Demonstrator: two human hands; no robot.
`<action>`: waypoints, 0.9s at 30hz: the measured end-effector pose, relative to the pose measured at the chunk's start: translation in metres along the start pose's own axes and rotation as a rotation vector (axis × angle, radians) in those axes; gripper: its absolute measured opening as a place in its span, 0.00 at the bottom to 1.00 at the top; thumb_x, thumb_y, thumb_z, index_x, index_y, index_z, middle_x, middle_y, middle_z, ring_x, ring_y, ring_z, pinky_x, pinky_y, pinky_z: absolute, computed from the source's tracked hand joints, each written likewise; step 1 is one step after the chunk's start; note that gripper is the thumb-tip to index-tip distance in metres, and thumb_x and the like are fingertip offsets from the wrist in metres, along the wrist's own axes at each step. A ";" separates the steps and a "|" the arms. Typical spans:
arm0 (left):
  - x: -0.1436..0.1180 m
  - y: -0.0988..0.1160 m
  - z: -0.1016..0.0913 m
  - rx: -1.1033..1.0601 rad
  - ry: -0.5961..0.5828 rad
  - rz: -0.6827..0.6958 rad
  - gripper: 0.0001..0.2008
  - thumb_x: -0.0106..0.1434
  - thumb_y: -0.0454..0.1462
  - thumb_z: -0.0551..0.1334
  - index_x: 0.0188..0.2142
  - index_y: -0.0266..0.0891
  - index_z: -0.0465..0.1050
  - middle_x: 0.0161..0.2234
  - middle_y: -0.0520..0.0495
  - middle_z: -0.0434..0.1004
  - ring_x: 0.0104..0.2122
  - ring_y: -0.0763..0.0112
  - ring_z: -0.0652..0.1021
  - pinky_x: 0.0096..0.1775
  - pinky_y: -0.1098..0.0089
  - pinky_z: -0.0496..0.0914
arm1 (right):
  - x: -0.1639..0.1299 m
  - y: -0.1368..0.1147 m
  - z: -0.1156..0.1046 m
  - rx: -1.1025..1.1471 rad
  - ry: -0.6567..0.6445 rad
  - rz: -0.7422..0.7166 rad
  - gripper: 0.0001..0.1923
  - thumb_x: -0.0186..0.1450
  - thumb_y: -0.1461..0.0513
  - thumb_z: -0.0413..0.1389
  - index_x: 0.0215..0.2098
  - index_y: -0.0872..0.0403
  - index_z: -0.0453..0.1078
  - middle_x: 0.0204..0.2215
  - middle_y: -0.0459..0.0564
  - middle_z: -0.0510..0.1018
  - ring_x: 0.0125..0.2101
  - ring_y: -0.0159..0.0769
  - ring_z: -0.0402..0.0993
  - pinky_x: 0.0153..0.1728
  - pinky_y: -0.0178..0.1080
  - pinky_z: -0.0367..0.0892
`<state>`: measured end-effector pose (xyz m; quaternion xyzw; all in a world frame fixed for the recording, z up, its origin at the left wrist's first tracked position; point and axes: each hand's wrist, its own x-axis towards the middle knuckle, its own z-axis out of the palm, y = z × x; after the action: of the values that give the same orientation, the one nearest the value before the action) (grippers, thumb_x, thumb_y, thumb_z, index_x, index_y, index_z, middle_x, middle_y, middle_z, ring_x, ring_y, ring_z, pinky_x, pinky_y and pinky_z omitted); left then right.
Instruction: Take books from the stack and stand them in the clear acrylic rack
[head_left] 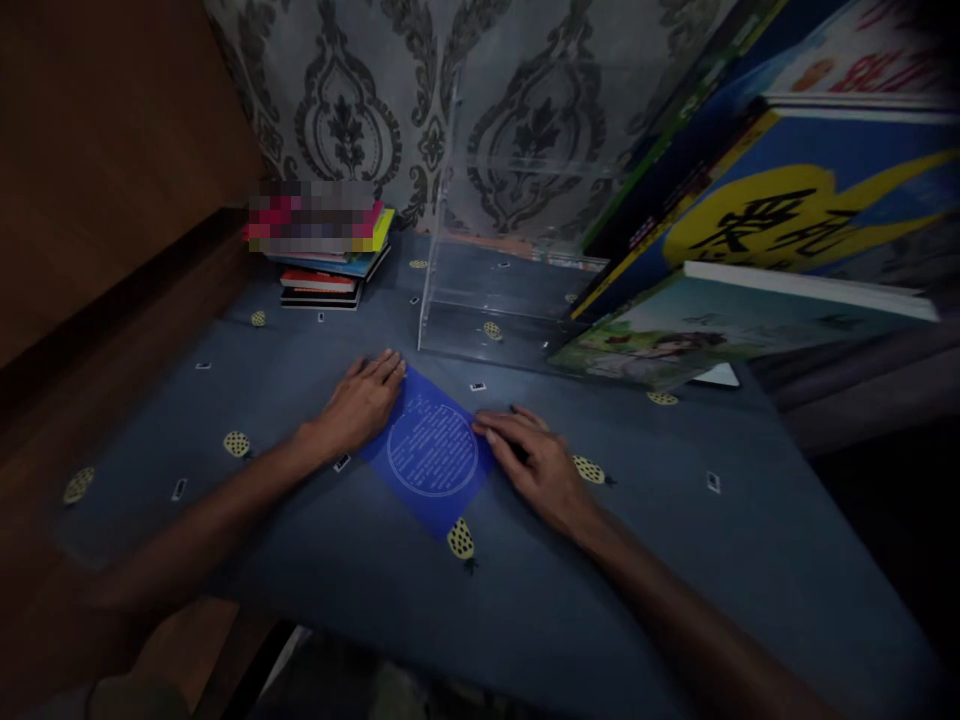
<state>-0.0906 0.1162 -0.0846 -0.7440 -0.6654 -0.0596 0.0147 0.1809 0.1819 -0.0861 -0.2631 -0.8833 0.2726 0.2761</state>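
Note:
A blue square sheet of paper (pixel 431 450), printed with a white circle full of text lines, lies turned like a diamond on the table. Flat across its upper left edge rests my left hand (pixel 364 400), fingers stretched and close together, the tips near the far corner. At the right corner, my right hand (pixel 536 460) has its thumb and forefinger brought together on the paper's edge, with the other fingers bent behind. The exact contact under the right fingertips is hard to make out in the dim light.
Blue-grey cloth with pineapple prints covers the table (pixel 300 540). A clear acrylic rack (pixel 439 270) stands beyond the sheet, with large picture books (pixel 787 210) leaning at its right. A stack of books (pixel 322 285) sits back left, near a brown wooden panel (pixel 112 150).

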 end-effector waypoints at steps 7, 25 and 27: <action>0.000 0.043 -0.002 -0.097 -0.024 0.149 0.23 0.75 0.41 0.45 0.64 0.35 0.61 0.66 0.37 0.64 0.67 0.58 0.64 0.66 0.53 0.58 | 0.004 0.003 -0.004 0.115 -0.013 0.140 0.15 0.71 0.56 0.50 0.46 0.48 0.79 0.46 0.50 0.84 0.49 0.45 0.78 0.58 0.56 0.65; -0.032 0.109 -0.014 -0.205 -0.115 0.468 0.24 0.75 0.43 0.52 0.65 0.34 0.61 0.66 0.38 0.63 0.68 0.62 0.62 0.68 0.59 0.53 | -0.004 -0.006 -0.006 0.139 0.086 0.074 0.17 0.73 0.56 0.47 0.54 0.50 0.72 0.41 0.51 0.85 0.46 0.43 0.79 0.51 0.48 0.71; -0.038 0.105 -0.014 -0.207 -0.105 0.465 0.24 0.74 0.44 0.52 0.65 0.34 0.61 0.66 0.39 0.63 0.68 0.63 0.62 0.68 0.60 0.55 | -0.003 -0.004 -0.005 0.090 0.055 0.020 0.17 0.73 0.57 0.47 0.54 0.50 0.73 0.42 0.51 0.85 0.46 0.43 0.79 0.51 0.49 0.71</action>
<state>0.0090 0.0650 -0.0692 -0.8766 -0.4665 -0.0836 -0.0829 0.1849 0.1784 -0.0811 -0.2665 -0.8596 0.3074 0.3091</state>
